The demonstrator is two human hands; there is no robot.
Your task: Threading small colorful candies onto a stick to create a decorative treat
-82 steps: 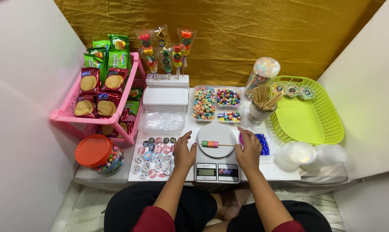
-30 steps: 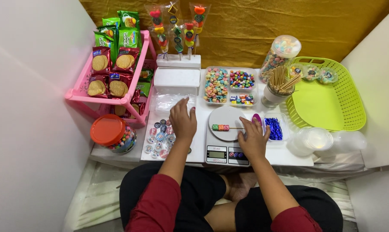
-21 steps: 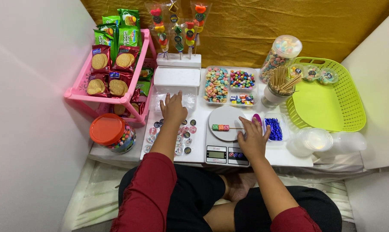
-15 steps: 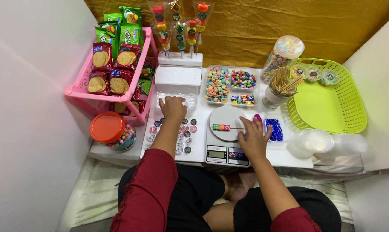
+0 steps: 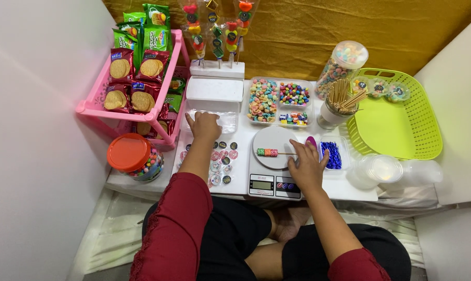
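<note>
The scene is evenly and brightly lit from above; only soft shadows are cast. No glare is seen. Focus is sharp throughout, with slight wide-angle bending at the edges.

Fingertips of the left hand (image 5: 204, 126) are lost against the clear plastic bags (image 5: 214, 120) under them — grip cannot be told. The sticker sheet (image 5: 222, 161) below that hand is partly covered by the forearm. The far end of the skewer (image 5: 277, 153) on the scale (image 5: 275, 156) is hidden under the right hand (image 5: 307, 165); whether it is pinched cannot be judged. Wrapped candy skewers (image 5: 217, 26) beyond the left hand are cut off by the top edge. The scale display is too small to be read.
</note>
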